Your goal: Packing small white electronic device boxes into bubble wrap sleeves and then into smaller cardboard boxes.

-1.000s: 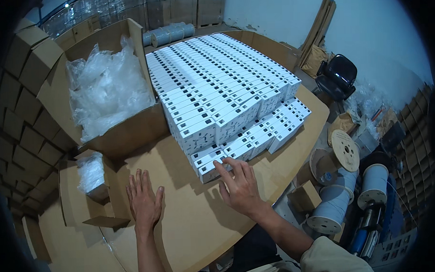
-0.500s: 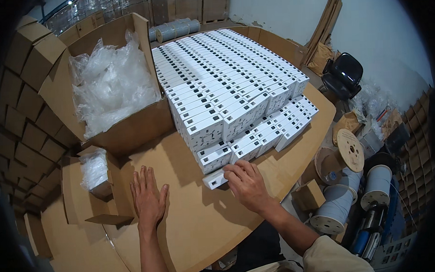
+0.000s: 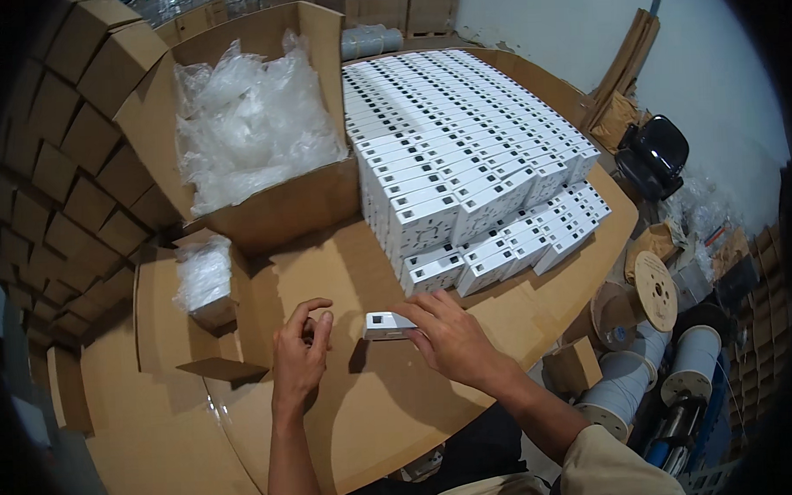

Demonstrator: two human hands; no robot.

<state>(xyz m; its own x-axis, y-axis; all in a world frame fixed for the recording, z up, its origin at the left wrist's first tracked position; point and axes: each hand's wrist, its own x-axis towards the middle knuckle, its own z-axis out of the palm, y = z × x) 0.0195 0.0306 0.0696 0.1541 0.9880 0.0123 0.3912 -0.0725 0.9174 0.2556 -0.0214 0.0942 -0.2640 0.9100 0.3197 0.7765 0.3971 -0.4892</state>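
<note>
one small white box [image 3: 388, 324] is off the stack and under your right hand.
it lies flat on the cardboard table [image 3: 376, 414], just in front of the stack [image 3: 463, 167], and your right hand [image 3: 451, 337] rests on it, fingers spread narrow over its right end and touching it. your left hand [image 3: 300, 355] sits just beside the box on its left, apart from it, fingers curled loosely and holding nothing. judging by the table, only this one box is pulled out; the white stack looks nearly whole. further left a big carton [image 3: 252, 130] holds clear plastic bags [image 3: 248, 122], and a smaller carton [image 3: 203, 280] holds more.
</note>
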